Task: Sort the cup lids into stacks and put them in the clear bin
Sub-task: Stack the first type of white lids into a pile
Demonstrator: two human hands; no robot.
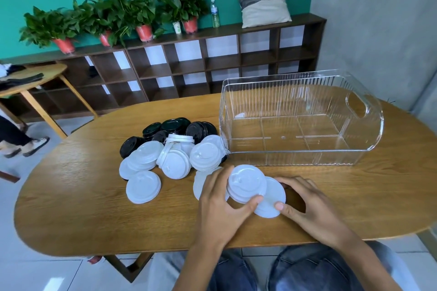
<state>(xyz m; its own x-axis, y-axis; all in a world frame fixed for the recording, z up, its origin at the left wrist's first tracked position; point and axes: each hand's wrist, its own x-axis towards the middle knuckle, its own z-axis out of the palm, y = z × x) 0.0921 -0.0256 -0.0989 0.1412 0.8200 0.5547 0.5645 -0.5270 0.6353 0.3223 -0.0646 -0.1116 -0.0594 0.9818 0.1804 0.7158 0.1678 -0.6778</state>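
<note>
While the table (pixel 82 196) carried everything: clear bin (pixel 369 149) far right, no lids in it; mixed lid pile (pixel 175 151) centre, blk behind wht; small white stack (pixel 246 184) at near edge, left hand (pixel 220 205) fingers curled round it, right hand (pixel 305 201) fingertips pinching a loose white lid (pixel 272 201) beside it. Step: stacking, early. Next: seat lid square on stack.

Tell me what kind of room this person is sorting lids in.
Probably an office lounge or break room: a long cubby shelf along a teal wall holds potted plants and a cushion, with oval wooden tables on a tiled floor.
</note>
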